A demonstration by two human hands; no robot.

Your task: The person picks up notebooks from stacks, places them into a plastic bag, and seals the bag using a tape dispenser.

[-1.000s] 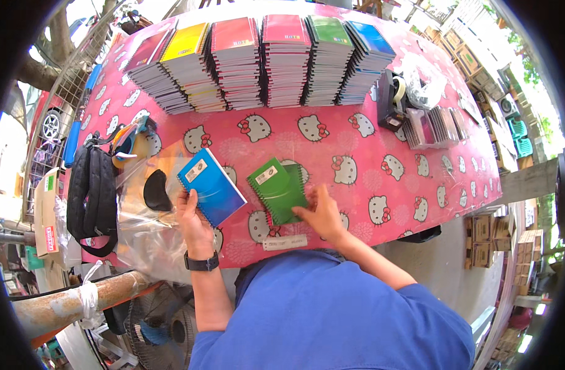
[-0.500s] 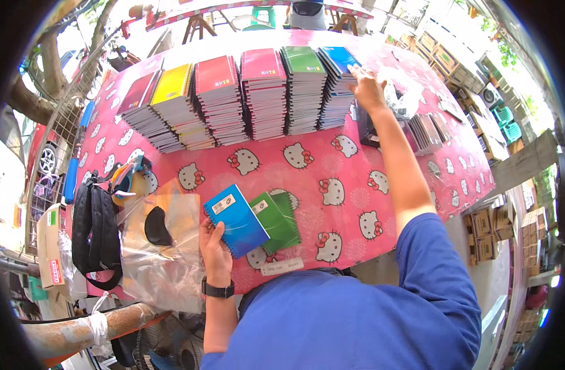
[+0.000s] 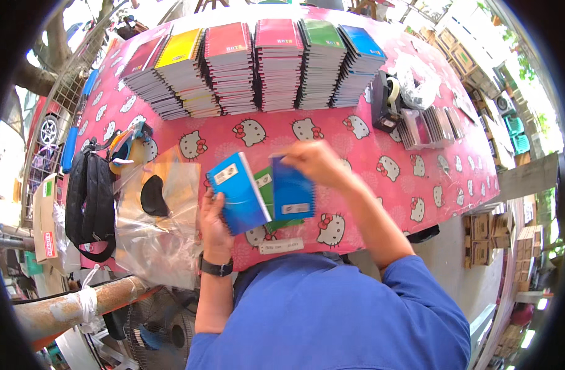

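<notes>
My left hand (image 3: 215,216) is closed on the lower left edge of a blue spiral notebook (image 3: 238,196), back cover up with a white label. My right hand (image 3: 316,163), slightly blurred, pinches the upper edge of a second blue spiral notebook (image 3: 292,192), its label at the lower end. Between and beneath these two, a green spiral notebook (image 3: 264,183) lies on the table, mostly covered. Behind my hands stands a row of tall notebook stacks; the blue stack (image 3: 361,43) is at its right end, beside the green stack (image 3: 323,37).
A pink patterned cloth (image 3: 264,139) covers the table. On the left lie a black bag (image 3: 91,197), clear plastic sleeves (image 3: 159,240) and a dark curved piece (image 3: 153,195). A tape dispenser (image 3: 387,102) and small packets (image 3: 427,126) sit at the right. A label strip (image 3: 281,246) lies at the near edge.
My right hand has come back from the blue stack, bringing a blue notebook down beside the one in my left hand. The left hand keeps its hold. The view has shifted slightly.
</notes>
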